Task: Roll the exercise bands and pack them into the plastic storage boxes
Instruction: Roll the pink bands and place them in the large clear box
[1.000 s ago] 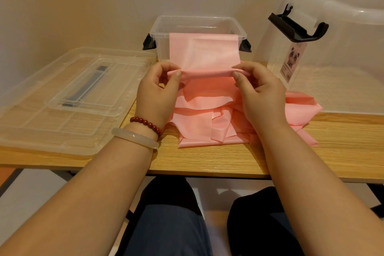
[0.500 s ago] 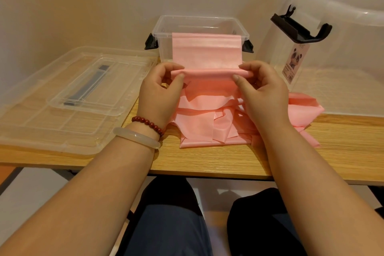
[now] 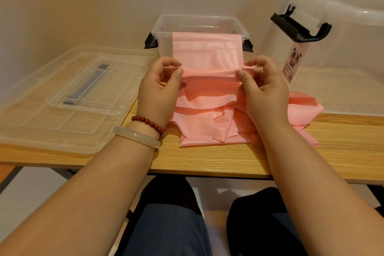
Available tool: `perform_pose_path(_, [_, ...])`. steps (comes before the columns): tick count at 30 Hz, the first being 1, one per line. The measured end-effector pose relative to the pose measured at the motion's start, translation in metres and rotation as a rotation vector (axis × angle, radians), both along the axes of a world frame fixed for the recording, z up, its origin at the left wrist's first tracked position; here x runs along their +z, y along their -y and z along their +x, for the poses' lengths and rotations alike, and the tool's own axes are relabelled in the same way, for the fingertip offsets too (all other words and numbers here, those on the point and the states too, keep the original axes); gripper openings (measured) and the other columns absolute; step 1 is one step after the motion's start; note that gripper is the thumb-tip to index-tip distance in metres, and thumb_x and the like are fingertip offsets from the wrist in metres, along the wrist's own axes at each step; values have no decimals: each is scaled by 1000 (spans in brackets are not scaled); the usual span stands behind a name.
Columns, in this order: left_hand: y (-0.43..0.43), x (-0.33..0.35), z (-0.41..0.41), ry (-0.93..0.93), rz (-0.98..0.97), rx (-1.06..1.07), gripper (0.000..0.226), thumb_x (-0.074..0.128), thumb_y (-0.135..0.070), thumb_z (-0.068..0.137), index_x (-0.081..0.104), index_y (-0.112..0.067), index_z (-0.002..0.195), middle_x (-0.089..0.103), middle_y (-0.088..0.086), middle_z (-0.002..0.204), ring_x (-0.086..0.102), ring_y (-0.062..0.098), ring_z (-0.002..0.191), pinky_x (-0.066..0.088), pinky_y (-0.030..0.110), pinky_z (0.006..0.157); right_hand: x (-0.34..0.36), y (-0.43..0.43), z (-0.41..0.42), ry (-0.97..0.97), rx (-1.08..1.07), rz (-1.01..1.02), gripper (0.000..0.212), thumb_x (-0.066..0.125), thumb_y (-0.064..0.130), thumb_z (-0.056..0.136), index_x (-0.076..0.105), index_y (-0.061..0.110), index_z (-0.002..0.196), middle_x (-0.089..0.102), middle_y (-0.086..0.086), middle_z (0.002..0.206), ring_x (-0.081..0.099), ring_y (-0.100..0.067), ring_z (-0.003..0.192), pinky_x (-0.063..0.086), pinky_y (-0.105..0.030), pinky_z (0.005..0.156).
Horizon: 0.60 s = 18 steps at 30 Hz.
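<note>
My left hand (image 3: 158,91) and right hand (image 3: 264,87) each pinch one end of a rolled fold in the pink exercise band (image 3: 207,56), thumb on the near side and fingers curled behind. The fold sits directly in front of the small clear storage box (image 3: 199,19). From the fold, one flat length of band runs up the front wall of that box to its front rim; I cannot tell whether the end hangs inside. The remainder lies heaped in loose, crossed folds on the tabletop (image 3: 207,158) in front of the box, beneath my hands, and spills out to the right of it. Judged status: rolling is in progress and nothing is packed. Hazards from here are as follows. If one hand turns faster than the other, the roll will likely cone out at one end. The material looks thin and slick, so a slack pinch may let the turns spring open. Tension on the flat length could drag or tip the box, which appears empty and light. Creases from the heap may feed into the roll and bulk it unevenly.
</note>
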State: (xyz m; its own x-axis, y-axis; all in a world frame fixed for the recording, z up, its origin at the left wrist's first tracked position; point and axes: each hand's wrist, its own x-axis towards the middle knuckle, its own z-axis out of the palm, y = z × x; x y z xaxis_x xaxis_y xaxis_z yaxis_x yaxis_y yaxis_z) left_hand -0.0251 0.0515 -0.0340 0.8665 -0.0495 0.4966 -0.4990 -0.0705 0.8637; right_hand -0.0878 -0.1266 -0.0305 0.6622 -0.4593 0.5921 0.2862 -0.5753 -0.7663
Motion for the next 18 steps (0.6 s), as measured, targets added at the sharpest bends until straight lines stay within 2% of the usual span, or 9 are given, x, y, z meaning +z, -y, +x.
perform_pose_path(2, [0, 0, 0, -1, 0, 5, 13, 58, -10, 93, 61, -22, 94, 62, -7, 88, 57, -6, 76, 48, 11, 67, 0, 0, 0, -3, -22, -29, 9, 63, 20, 93, 61, 29, 91, 57, 16, 74, 54, 0, 69, 44, -15, 61])
perform_pose_path(4, [-1, -1, 1, -12, 26, 1, 11, 62, -17, 89, 63, -26, 95, 64, -7, 91, 56, -4, 77, 49, 15, 70, 0, 1, -1, 0, -15, -23, 5, 64, 21, 93, 63, 26, 94, 58, 20, 79, 57, 0, 74, 48, -14, 65])
perform_pose_path(7, [-2, -3, 2, -27, 54, 4, 19, 65, -21, 85, 63, -31, 102, 65, -7, 98, 60, 6, 86, 54, 24, 77, -1, 2, -1, -31, 24, -13, 20, 69, 23, 89, 63, 24, 108, 59, 20, 91, 60, -3, 86, 52, -16, 74])
perform_pose_path(9, [-1, -2, 2, -44, 40, 24, 20, 65, -16, 89, 65, -29, 104, 65, -10, 95, 60, 0, 82, 54, 21, 76, -2, 4, 0, -43, 2, -35, 22, 69, 20, 89, 64, 24, 110, 58, 24, 91, 60, -1, 88, 53, -18, 78])
perform_pose_path(11, [1, -1, 1, -39, 24, 35, 16, 64, -14, 90, 68, -26, 100, 65, -11, 90, 59, -7, 76, 53, 17, 74, -3, 5, 1, -14, -25, -42, 14, 69, 19, 89, 65, 25, 102, 57, 25, 85, 57, 4, 83, 49, -15, 75])
perform_pose_path(15, [0, 2, -1, 35, 59, 67, 9, 63, -13, 91, 69, -19, 94, 61, 1, 101, 53, -12, 77, 44, 5, 71, -2, 5, 2, 14, -43, -78, 6, 69, 20, 88, 65, 24, 91, 59, 6, 94, 50, 13, 79, 38, -4, 71])
perform_pose_path(18, [0, 1, -1, 42, 75, 64, 11, 63, -14, 91, 67, -25, 90, 62, -4, 96, 53, -10, 77, 43, 5, 69, -2, 5, 3, -3, -51, -102, 4, 66, 20, 90, 65, 20, 94, 56, 16, 86, 51, 12, 79, 37, -4, 68])
